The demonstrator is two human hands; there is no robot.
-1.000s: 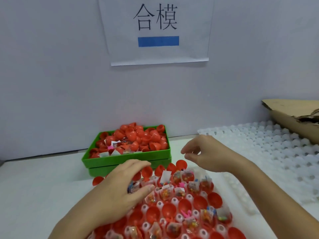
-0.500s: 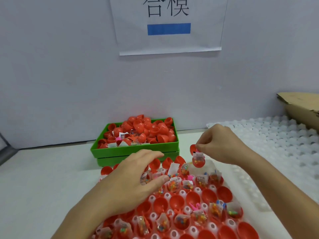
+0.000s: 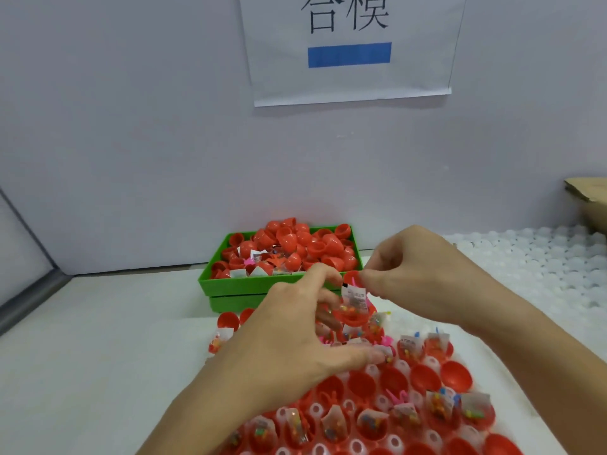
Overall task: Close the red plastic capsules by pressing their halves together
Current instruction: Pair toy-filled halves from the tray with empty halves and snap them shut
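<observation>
Right hand (image 3: 423,277) pinches the red capsule (image 3: 353,310) above the tray's (image 3: 486,435) far edge. Left hand (image 3: 295,336) curls fingers around its base.

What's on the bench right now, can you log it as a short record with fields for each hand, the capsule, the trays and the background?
left hand: fingers curled beside the lifted capsule; contact unclear
right hand: pinches the capsule's top
capsule: red half with a small packet sticking out, held above the tray, not yet closed
white tray: rows of red halves, some filled, some empty
green bin: heaped with red halves, behind the tray
background: paper sign on the wall
</observation>
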